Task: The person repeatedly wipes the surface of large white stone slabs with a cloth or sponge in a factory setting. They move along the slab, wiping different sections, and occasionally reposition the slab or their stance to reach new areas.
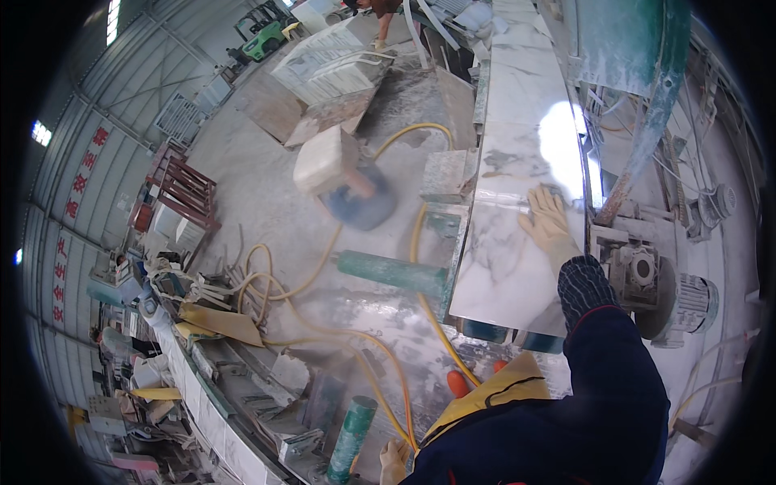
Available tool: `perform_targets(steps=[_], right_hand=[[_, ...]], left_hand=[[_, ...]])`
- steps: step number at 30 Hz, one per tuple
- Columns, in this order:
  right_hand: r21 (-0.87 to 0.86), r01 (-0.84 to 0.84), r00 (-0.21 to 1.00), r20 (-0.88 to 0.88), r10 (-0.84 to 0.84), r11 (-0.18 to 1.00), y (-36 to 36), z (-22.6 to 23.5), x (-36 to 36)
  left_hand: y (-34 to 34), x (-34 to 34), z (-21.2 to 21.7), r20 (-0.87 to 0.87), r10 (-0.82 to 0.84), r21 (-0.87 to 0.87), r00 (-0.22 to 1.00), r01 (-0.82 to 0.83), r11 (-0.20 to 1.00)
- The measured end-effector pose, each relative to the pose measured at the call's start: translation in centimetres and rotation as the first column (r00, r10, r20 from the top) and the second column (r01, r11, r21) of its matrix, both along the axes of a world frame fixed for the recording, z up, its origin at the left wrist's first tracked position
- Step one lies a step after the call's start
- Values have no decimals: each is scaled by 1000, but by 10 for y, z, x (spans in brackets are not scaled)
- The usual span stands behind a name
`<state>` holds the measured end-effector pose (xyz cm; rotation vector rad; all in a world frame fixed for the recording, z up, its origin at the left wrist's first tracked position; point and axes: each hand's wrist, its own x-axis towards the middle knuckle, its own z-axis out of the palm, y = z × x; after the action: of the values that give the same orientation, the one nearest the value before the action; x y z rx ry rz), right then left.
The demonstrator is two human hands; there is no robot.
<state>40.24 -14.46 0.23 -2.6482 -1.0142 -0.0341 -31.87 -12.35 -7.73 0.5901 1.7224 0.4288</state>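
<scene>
My right hand (548, 225), in a pale yellow glove with a dark checked cuff, lies flat with fingers spread on a long white marble slab (517, 145) with grey veins. The slab runs away from me on a machine bed. My left hand (394, 461), also gloved, hangs low at the bottom edge beside a yellow hose (432, 319); I cannot tell whether it grips the hose. My dark blue sleeve and a yellow apron edge fill the lower right.
Green rollers (392, 271) (352, 436) stick out left of the slab. A pale stone block (323, 158) sits over a blue disc (364, 208) on the dusty floor. A motor (687, 303) and green guard (638, 48) stand right. Red racks (182, 190) and cluttered benches lie left.
</scene>
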Motion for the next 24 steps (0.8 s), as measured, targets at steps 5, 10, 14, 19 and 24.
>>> perform_targets(steps=[5, 10, 14, 19, 24], right_hand=[[5, -5, 1000, 2, 5, 1000, 1, 0, 3], [8, -3, 1000, 0, 3, 1000, 2, 0, 6], [-12, -4, 1000, 16, 4, 1000, 3, -1, 8], [-26, -2, 999, 37, 3, 1000, 5, -4, 12], [-27, 8, 1000, 11, -7, 1000, 8, -7, 17]], left_hand=[[-5, 14, 5, -21, -13, -20, 1000, 13, 1000], [-18, 28, 11, 3, 0, -5, 1000, 0, 1000], [-30, 32, 1, -63, -16, -33, 998, 14, 999], [-53, 22, -6, -1, -28, -51, 1000, 28, 998], [-70, 7, 1, 20, 12, -32, 1000, -11, 999]])
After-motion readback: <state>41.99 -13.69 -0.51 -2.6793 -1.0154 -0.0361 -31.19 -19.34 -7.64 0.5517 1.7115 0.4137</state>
